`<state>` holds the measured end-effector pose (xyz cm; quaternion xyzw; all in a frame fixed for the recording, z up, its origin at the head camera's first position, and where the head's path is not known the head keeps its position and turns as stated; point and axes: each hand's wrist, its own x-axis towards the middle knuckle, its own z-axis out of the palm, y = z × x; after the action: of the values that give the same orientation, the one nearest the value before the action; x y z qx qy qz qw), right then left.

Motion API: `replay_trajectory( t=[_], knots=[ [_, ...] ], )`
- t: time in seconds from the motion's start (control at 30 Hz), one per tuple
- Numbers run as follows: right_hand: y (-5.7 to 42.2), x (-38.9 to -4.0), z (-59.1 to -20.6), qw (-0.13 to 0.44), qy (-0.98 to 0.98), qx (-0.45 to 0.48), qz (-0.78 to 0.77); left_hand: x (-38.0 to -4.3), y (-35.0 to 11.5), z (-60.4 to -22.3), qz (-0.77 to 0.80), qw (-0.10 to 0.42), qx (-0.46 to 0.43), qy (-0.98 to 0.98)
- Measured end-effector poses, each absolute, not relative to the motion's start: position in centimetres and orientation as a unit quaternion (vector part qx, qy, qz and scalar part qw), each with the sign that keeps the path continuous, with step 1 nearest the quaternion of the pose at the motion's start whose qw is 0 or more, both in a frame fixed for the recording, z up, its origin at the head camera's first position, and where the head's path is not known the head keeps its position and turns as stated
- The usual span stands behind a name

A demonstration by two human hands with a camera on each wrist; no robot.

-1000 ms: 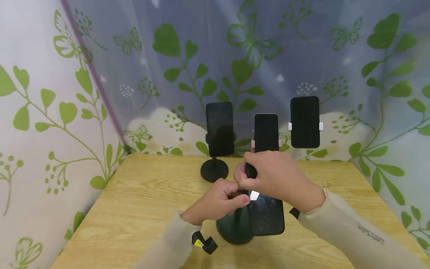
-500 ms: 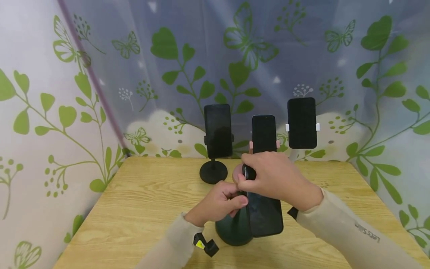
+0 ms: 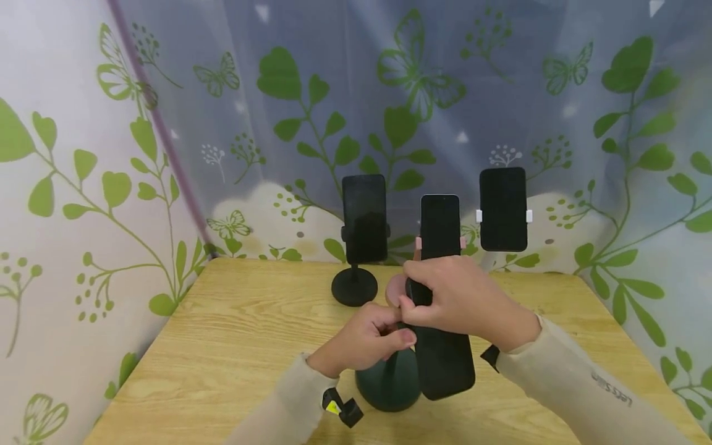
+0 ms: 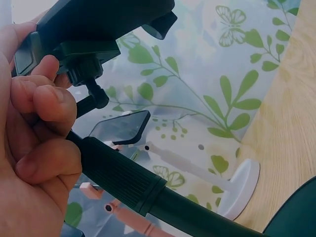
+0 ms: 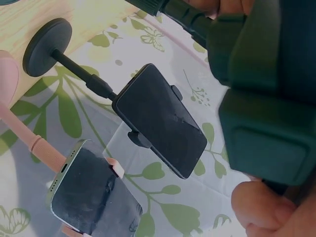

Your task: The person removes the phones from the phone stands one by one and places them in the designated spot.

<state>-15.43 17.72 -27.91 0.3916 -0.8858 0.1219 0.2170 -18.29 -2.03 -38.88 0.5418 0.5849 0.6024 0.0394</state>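
In the head view, a dark green phone stand [image 3: 384, 386] stands near me, with a black phone [image 3: 445, 364] tilted in its holder. My left hand [image 3: 361, 340] holds the stand's stem just below the head. In the left wrist view, its curled fingers [image 4: 54, 103] wrap the thin upper stem, above the ribbed collar [image 4: 123, 173]. My right hand [image 3: 461, 293] reaches across the phone and grips it and the holder at the left edge, thumb toward me. The right wrist view has the green clamp block [image 5: 269, 140] close up, a fingertip [image 5: 256, 205] beneath it.
Behind stand three more phones on holders: one on a black stand [image 3: 355, 287], one on a pink stand [image 3: 396, 289], one on a white stand [image 4: 242, 190] at the right. They are on a wooden table [image 3: 239, 334] before a leaf-patterned curtain [image 3: 311, 148].
The gripped phone has turned slightly, its lower end shifting a little right, and the bright reflection on its screen is gone. Both hands keep their hold. The head view has shifted slightly.
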Motion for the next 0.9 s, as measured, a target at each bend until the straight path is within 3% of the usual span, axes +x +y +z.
replay_trajectory(
  t=[0.3,0.53,0.9],
  knots=[
    [17.9,-15.2,-28.6,0.207,-0.854,0.430,0.206,-18.6,-2.1,-39.2,0.591,0.004,0.541,0.598],
    [17.7,-15.6,-28.7,0.246,-0.846,0.433,0.190,-18.3,-2.3,-38.6,0.564,-0.029,0.514,0.646],
    [17.5,-15.2,-28.7,0.242,-0.862,0.415,0.163,-16.6,-2.7,-36.9,0.494,-0.050,0.446,0.744]
  ],
)
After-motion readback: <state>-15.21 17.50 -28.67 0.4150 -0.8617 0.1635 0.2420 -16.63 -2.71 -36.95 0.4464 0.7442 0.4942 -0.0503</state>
